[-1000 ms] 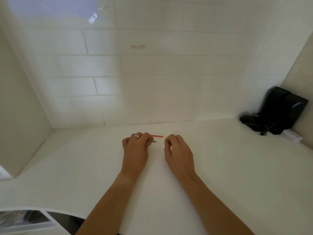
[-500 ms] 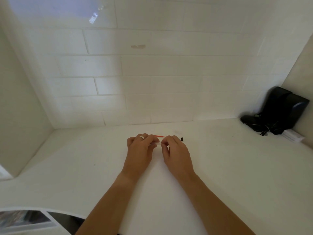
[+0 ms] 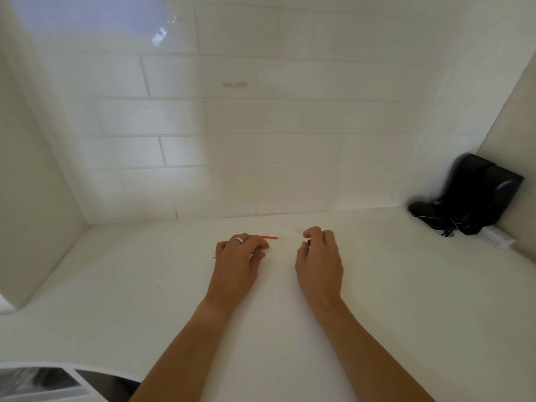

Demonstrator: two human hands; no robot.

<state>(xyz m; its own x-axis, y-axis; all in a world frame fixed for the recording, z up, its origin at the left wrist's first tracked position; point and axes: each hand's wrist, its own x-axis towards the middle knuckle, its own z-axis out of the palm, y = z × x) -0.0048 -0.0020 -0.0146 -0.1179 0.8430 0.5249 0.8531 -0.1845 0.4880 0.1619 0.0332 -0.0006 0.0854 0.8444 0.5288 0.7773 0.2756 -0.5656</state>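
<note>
My left hand (image 3: 236,264) rests on the white counter (image 3: 406,300) and pinches a thin, pale pen-like stick (image 3: 262,252); its far end pokes out left of the hand. A thin red stick (image 3: 268,237) lies on the counter just behind my left fingers. My right hand (image 3: 319,261) is a short way to the right, fingers curled, with a small dark piece (image 3: 309,242) pinched at the fingertips. What that piece is stays unclear.
A white tiled wall (image 3: 261,155) closes the back and a plain panel (image 3: 26,184) closes the left. In the right back corner stands a black device (image 3: 475,195) with cables, and a small white box (image 3: 496,239) lies beside it. The counter's front edge curves at lower left.
The hands came together over the thin stick half a second ago and have now drawn apart. The small dark piece went with my right hand.
</note>
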